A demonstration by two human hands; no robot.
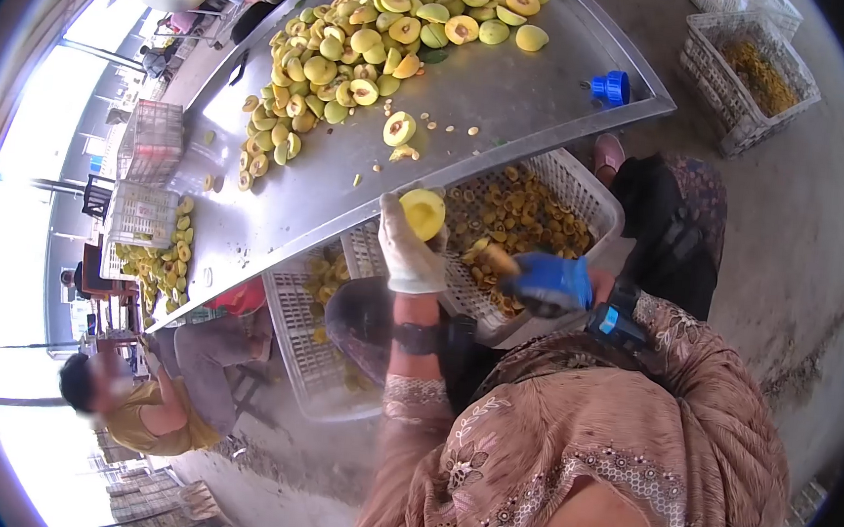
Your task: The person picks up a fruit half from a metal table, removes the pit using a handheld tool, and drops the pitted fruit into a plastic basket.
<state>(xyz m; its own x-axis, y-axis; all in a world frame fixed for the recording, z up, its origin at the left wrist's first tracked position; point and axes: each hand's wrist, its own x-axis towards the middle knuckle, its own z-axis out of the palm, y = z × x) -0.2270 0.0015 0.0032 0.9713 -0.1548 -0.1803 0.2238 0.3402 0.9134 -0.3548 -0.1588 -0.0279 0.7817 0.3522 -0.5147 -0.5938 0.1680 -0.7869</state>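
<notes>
My left hand (pixel 409 253), in a white glove, is closed around a yellow-green peach half (pixel 423 215). The cut face is turned up and shows a hollow with no stone in it. To its right, my right hand (pixel 551 284) in a blue glove is curled over a crate (pixel 606 219) of brown pits and scraps (pixel 535 213). From its fingers juts a tan, stubby tool end (pixel 499 260), smeared by motion; I cannot tell its exact kind. A loose peach half (pixel 399 129) lies on the metal table (pixel 525 93) near the left hand.
Many cut peaches (pixel 360 46) are heaped across the table, with a blue cap-like object (pixel 610 87) at its right corner. A second crate (pixel 318 389) stands below the edge. Another crate (pixel 744 81) sits on the floor at right. A co-worker (pixel 148 405) sits at left.
</notes>
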